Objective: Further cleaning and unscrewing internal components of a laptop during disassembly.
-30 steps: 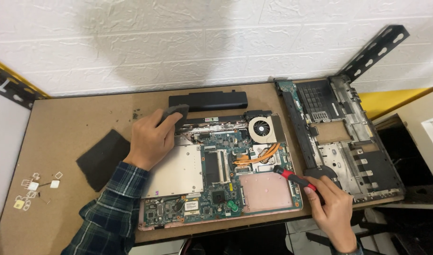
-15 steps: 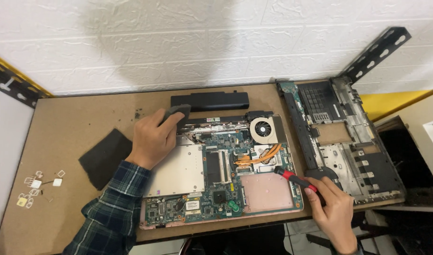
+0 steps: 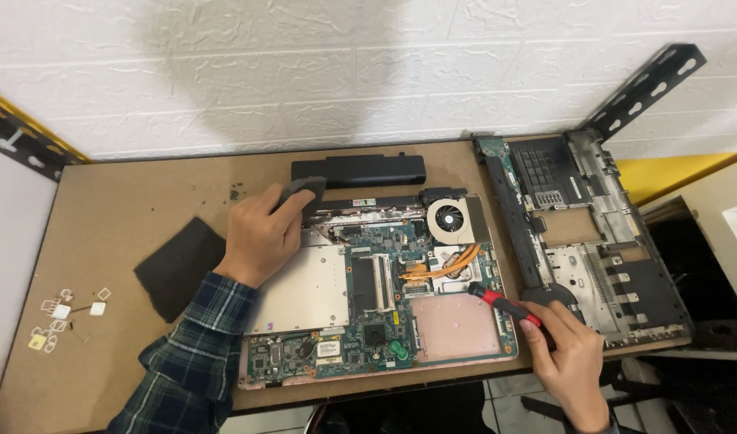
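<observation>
Leftmost, we see small white and yellow bits (image 3: pixel 55 317) at the lower left of the frame, then a dark pad (image 3: pixel 179 265) on the bench (image 3: pixel 119 201). Our left hand (image 3: pixel 260 233) is curled shut on a grey part (image 3: pixel 297 193) at the laptop board's (image 3: pixel 376 289) top edge, below the black battery (image 3: pixel 359 169). The board fills the centre; we judge it stiff but fragile, best held by its edges. Our right hand (image 3: pixel 569 358) is closed on a red-handled screwdriver (image 3: pixel 505 305), tip near the copper pipe (image 3: pixel 445 269). At far right lies the empty case (image 3: pixel 593 241).
</observation>
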